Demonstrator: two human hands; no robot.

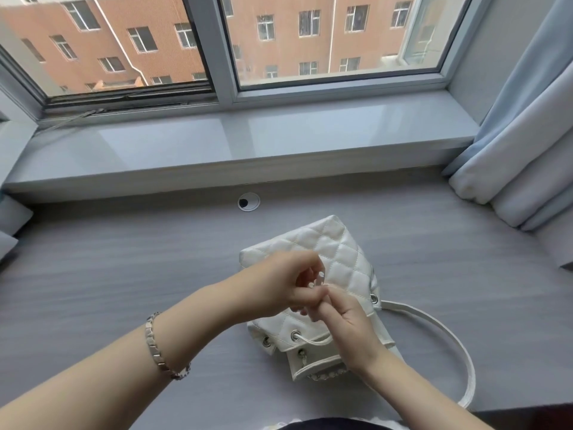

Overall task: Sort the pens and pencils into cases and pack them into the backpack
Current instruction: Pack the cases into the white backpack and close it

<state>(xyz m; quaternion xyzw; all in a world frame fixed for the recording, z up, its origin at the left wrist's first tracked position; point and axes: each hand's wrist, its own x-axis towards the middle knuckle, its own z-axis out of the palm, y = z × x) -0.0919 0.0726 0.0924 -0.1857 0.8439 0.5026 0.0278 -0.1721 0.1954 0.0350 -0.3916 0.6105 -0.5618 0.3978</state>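
Left hand (pixel 279 287), right hand (pixel 344 318) curled together over backpack (pixel 335 252); cannot tell what held.

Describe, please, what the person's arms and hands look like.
Both forearms are bare, with no sleeves in view. A silver link bracelet circles the left forearm. The left hand seems to have white-painted nails. The right hand shows no ring or band.

A grey wood-grain desk (pixel 108 274) runs up to a glossy pale windowsill (pixel 248 141). A round cable hole (pixel 248 202) sits in the desk just before the sill. Beyond the window (pixel 221 57) stands a brick building (pixel 161 51). A light blue curtain (pixel 527 135) hangs at the right.
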